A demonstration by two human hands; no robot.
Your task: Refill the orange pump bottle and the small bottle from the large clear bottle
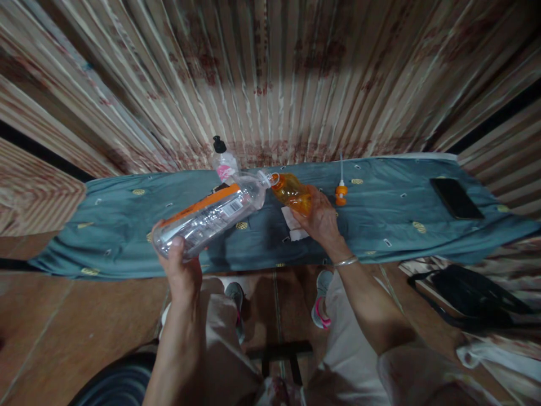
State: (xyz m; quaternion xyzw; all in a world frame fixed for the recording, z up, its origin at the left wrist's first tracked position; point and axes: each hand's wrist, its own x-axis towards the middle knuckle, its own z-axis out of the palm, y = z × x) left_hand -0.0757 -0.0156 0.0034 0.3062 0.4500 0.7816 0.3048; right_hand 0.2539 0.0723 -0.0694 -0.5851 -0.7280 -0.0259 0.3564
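Three bottles (pixel 211 214), one phone (pixel 456 198), one pump cap (pixel 341 194).

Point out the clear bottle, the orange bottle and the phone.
clear bottle (pixel 211 217): head view, middle of its tilted body, by the label.
orange bottle (pixel 291 194): head view, on its orange body above the right hand's fingers.
phone (pixel 456 198): head view, middle of its dark screen, lying on the cloth.
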